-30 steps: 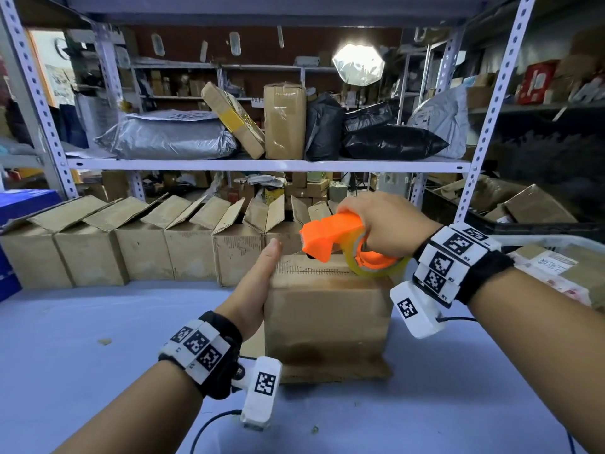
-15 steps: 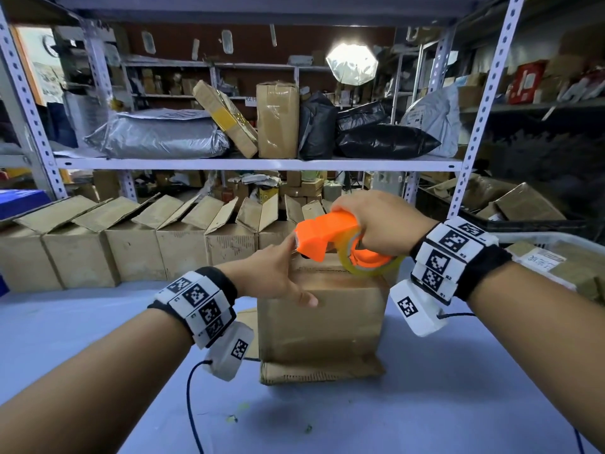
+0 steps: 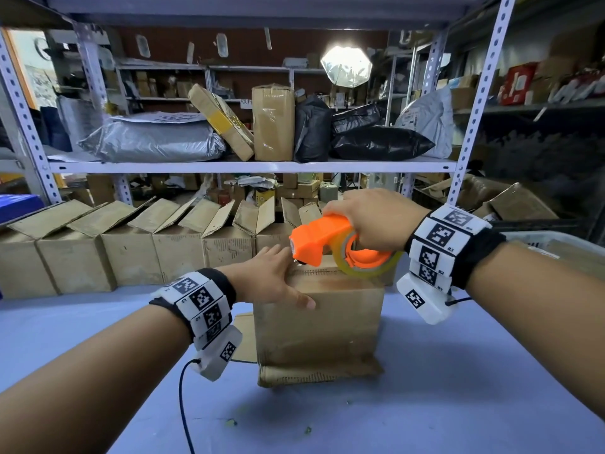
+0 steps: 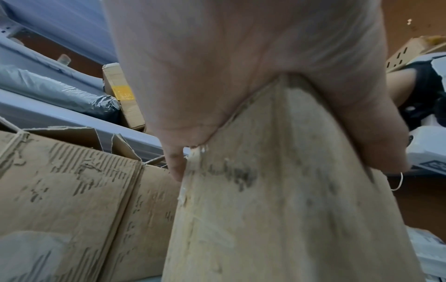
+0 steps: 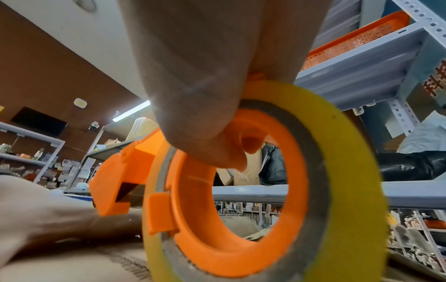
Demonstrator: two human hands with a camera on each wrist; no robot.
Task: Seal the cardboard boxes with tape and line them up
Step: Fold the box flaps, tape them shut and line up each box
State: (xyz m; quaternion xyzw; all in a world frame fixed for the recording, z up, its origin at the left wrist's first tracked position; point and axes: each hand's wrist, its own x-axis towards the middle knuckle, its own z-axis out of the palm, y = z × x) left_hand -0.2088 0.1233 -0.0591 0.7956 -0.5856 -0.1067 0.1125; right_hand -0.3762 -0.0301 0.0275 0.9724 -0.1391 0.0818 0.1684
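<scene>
A worn cardboard box stands closed on the blue table in front of me. My left hand lies over its top left corner, fingers stretched across the top and thumb down the front face. The left wrist view shows the box's edge wedged between thumb and fingers. My right hand grips an orange tape dispenser carrying a yellow tape roll. The dispenser hangs just above the box's top, its nose beside my left fingertips. In the right wrist view my fingers curl through the roll's orange core.
A row of several cardboard boxes with raised flaps lines the back of the table. Above them a metal shelf holds parcels and bags. A pale crate stands at the right. A black cable hangs from my left wrist.
My left hand left the box's left side and moved onto its top left corner. The dispenser shifted slightly toward that hand while staying over the box.
</scene>
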